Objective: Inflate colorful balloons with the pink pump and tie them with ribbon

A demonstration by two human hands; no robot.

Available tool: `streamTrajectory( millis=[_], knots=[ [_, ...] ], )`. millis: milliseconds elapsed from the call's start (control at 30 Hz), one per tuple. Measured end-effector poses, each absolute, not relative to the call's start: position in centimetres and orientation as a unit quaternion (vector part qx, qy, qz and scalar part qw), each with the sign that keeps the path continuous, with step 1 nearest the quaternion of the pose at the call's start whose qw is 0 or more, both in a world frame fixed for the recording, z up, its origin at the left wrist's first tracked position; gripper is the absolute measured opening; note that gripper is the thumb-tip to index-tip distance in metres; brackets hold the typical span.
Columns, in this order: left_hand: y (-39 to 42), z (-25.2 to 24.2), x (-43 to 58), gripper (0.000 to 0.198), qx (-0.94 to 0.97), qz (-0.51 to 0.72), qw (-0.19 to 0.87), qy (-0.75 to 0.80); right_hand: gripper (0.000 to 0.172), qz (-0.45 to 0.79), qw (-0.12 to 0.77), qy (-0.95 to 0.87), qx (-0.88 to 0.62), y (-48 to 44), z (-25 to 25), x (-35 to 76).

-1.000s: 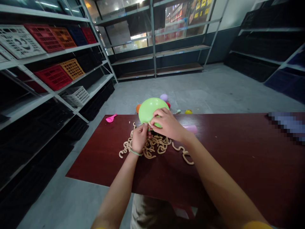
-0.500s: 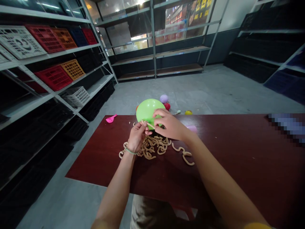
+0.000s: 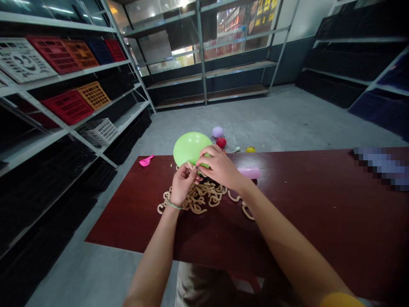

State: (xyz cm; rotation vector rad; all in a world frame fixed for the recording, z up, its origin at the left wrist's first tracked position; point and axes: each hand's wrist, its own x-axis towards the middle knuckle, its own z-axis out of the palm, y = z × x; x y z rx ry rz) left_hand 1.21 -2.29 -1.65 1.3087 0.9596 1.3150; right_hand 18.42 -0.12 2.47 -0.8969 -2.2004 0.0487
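Note:
My left hand point(image 3: 182, 184) pinches a tan, curly, rope-like strand point(image 3: 191, 166) between thumb and fingers. My right hand point(image 3: 220, 168) meets it from the right, its fingertips closed on the same strand near the left thumb. Just behind the hands sits an inflated green balloon point(image 3: 191, 146); whether the fingers touch it I cannot tell. Under and around my hands lies a loose heap of similar tan strands point(image 3: 204, 197), partly covered by the left hand. More strands point(image 3: 247, 212) lie to the right, partly hidden by my right forearm.
A limp pink balloon point(image 3: 146, 160) lies at the table's back left. A pinkish-purple cylinder point(image 3: 250, 172) rests behind my right wrist. Beyond the dark red table point(image 3: 303, 213), purple point(image 3: 217, 132) and red point(image 3: 221, 142) balloons are on the floor. Shelves with crates point(image 3: 68, 104) stand left.
My right hand has come closer to the left, so the fingertips now meet at the strand. The green balloon appears slightly farther left, and the view has shifted a little.

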Motion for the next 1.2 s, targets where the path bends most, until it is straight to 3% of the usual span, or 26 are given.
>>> streamTrajectory(
  millis=[400,667,900,1200],
  knots=[
    [-2.4,-2.5,1.3,0.019,0.524,0.643,0.387,0.402,0.005,0.015,0.400,-0.848,-0.347,-0.6,1.9,16.6],
    [-2.6,-2.0,1.5,0.021,0.530,0.642,0.404,0.380,0.016,0.085,0.403,-0.828,-0.380,-0.5,3.1,18.0],
    [-2.9,-1.9,1.6,0.022,0.547,0.639,0.396,0.368,0.013,0.077,0.352,-0.852,-0.381,-0.6,3.2,18.2],
    [-2.7,-1.9,1.6,0.019,0.556,0.636,0.397,0.359,0.010,0.019,0.364,-0.847,-0.387,-0.8,3.2,18.0]
  ],
)
